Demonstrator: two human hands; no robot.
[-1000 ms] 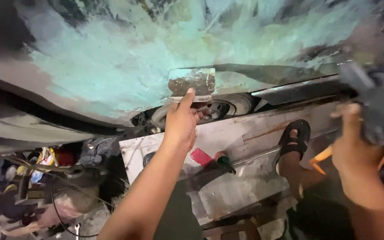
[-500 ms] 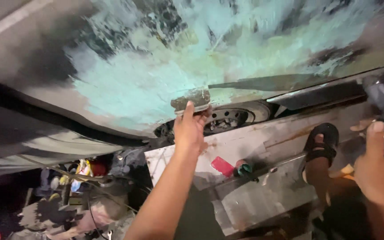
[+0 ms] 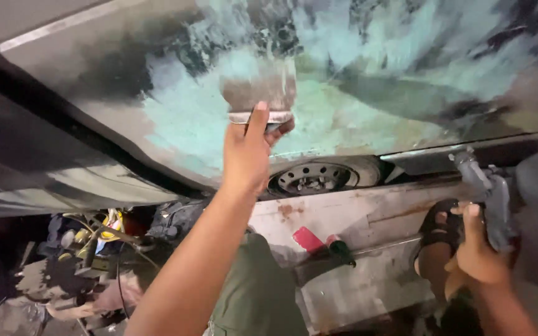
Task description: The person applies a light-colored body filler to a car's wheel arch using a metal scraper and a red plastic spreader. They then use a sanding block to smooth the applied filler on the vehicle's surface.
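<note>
Scraper (image 3: pixel 259 93) higher on panel (image 3: pixel 375 93) now

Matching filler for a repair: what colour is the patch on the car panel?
Pale turquoise green filler patch, in the head view.

cluttered floor (image 3: pixel 45 292), apparently tools (image 3: pixel 94 233) and cables.

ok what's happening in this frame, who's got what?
A person is working on a car body panel smeared with pale green filler. The left hand presses a flat spreader blade against the panel, above the wheel. The right hand holds a grey power tool low at the right, off the panel. A sandalled foot sits beside that hand. Tools and wires lie on the ground at lower left.
</note>
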